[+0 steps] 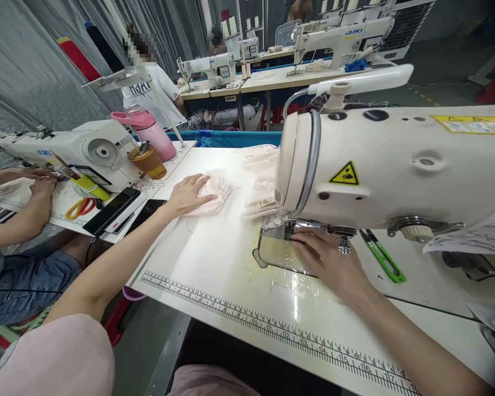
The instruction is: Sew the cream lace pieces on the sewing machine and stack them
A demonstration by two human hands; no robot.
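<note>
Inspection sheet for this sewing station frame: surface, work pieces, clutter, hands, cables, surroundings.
Surface: white table, glossy, printed ruler along the near edge.
Job's things: pale lace piece flat on the table; lace stack beside the sewing machine.
Clutter: green snips, two phones, pink bottle, brown cup, orange scissors.
Hands: left hand flat on the lace piece; right hand at the needle plate, fingers under the machine head.
Cables: nothing seen.
Surroundings: co-worker's hands at the next machine; more machines behind.
</note>
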